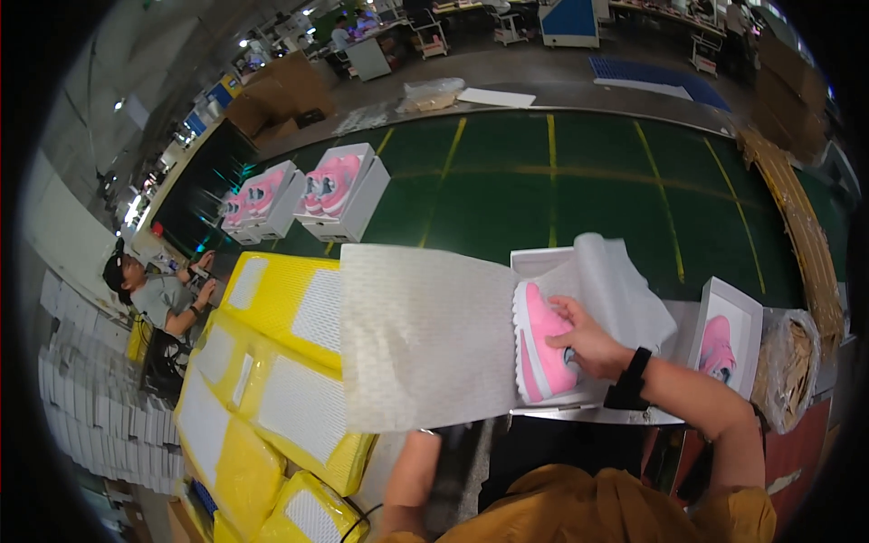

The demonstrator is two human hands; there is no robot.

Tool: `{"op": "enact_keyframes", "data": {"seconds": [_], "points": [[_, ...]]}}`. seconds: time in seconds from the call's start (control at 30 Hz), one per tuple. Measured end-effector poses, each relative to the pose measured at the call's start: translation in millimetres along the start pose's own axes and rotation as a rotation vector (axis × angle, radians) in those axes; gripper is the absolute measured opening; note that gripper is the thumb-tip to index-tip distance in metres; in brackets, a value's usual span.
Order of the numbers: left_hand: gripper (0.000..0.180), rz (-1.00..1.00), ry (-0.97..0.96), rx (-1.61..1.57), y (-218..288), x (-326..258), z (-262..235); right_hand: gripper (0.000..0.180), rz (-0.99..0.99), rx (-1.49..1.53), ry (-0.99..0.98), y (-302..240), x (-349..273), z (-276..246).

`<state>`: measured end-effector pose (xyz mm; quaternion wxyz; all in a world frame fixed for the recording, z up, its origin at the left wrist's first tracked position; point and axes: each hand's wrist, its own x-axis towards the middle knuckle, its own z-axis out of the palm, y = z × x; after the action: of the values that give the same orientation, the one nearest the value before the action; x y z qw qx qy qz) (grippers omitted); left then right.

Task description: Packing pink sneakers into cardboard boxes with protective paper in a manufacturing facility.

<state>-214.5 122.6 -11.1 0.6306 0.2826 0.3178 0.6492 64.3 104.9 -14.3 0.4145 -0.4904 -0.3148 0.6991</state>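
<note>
My right hand (587, 340) is closed on a pink sneaker (540, 348) with a white sole, its fingers at the shoe's opening. The sneaker lies on its side over a white shoebox (536, 262). A sheet of white wrapping paper (425, 339) spreads out of the box to the left, and more paper (615, 281) curls up on its right side. My left forearm (412, 480) reaches up to the lower edge of the sheet. The paper hides my left hand, so its fingers do not show.
Yellow-wrapped packs (272, 398) are piled at the left. Open boxes of pink sneakers (339, 213) stand on the green table (498, 181). Another box with a sneaker (731, 326) is at the right, beside a plastic bag of brown paper (786, 371). A co-worker (167, 294) sits far left.
</note>
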Motion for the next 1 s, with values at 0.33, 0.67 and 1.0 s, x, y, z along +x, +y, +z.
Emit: {"op": "enact_keyframes", "data": {"seconds": [0.33, 0.67, 1.0], "points": [[0.058, 0.361, -0.063, 1.001, 2, -24, 55, 0.072, -0.198, -0.926, -0.301, -30, -66, -24], [0.068, 0.866, -1.195, 1.616, -98, 7, 115, 0.057, -0.421, -0.917, 0.339, 91, -86, -109], [0.067, 0.025, -1.311, 1.606, -114, 28, 164, 0.049, -0.471, -0.92, 0.514, 82, -178, -92]]}}
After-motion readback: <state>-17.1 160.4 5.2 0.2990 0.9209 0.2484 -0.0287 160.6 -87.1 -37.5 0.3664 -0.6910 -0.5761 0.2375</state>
